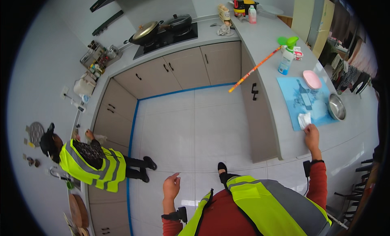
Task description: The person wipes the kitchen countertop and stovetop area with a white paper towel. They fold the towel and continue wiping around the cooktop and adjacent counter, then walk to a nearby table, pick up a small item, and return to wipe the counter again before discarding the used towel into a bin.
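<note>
My right hand (311,137) pinches the lower edge of a crumpled white cloth or tissue (304,120), over the near left part of a blue mat with a bottle print (292,98). A steel bowl (337,106) rests at the mat's right edge, and a pink dish (312,79) lies at its far side. Beyond the mat stands a spray bottle with a green head (286,57). My left hand (171,185) hangs over the floor with nothing in it, its fingers partly bent and apart.
A person in a yellow vest (93,166) stands at the left counter by the sink. An orange patterned stick (254,69) juts past the right counter's edge (268,105). Lidded pans (145,31) sit on the black hob (166,41). Stools (355,187) stand at the lower right.
</note>
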Demonstrator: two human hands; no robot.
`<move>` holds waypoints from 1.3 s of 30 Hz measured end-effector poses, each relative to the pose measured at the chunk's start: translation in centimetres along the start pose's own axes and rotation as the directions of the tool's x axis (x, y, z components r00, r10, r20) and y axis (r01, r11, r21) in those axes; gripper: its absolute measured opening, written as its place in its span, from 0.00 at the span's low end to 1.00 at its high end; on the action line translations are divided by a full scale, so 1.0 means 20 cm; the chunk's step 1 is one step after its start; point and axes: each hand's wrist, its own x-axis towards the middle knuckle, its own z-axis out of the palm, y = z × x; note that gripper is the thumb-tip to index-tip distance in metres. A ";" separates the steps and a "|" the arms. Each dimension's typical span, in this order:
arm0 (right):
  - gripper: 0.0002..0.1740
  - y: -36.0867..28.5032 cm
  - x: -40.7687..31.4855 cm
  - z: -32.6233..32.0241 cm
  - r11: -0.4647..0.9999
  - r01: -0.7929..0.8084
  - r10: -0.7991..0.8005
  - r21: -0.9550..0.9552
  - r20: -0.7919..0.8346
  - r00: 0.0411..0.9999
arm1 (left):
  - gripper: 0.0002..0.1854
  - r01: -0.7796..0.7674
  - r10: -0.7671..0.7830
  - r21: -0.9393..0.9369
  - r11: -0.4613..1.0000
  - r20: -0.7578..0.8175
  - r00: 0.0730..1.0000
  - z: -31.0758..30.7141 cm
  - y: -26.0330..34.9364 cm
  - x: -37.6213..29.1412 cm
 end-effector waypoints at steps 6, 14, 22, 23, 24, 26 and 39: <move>0.06 -0.21 0.05 -0.12 0.976 -0.202 0.200 0.081 0.037 0.979 | 0.13 -0.104 0.106 -0.027 0.994 0.042 0.994 -0.09 -0.01 0.76; 0.04 -1.01 0.42 0.03 0.825 -0.275 0.336 0.494 -0.037 0.941 | 0.13 -0.281 0.293 -0.088 0.956 0.192 0.937 -0.03 0.11 1.71; 0.05 -2.05 1.10 0.93 0.421 -0.333 0.230 0.844 0.256 0.939 | 0.12 -0.474 0.506 -0.179 0.862 0.258 0.823 -0.07 0.26 2.81; 0.05 -2.13 1.21 1.05 0.394 -0.338 0.200 0.855 0.279 0.939 | 0.12 -0.498 0.528 -0.176 0.849 0.267 0.806 -0.10 0.26 2.92; 0.05 -2.20 1.33 1.16 0.369 -0.354 0.178 0.859 0.308 0.934 | 0.12 -0.497 0.528 -0.180 0.849 0.260 0.808 -0.13 0.26 3.02; 0.04 -2.27 1.58 1.35 0.315 -0.385 0.148 0.868 0.356 0.923 | 0.12 -0.486 0.522 -0.199 0.851 0.233 0.820 -0.18 0.27 3.23; 0.01 -2.28 2.68 2.21 0.420 -0.362 0.240 0.832 0.282 0.929 | 0.12 -0.396 0.433 -0.205 0.895 0.190 0.881 -0.25 0.21 4.04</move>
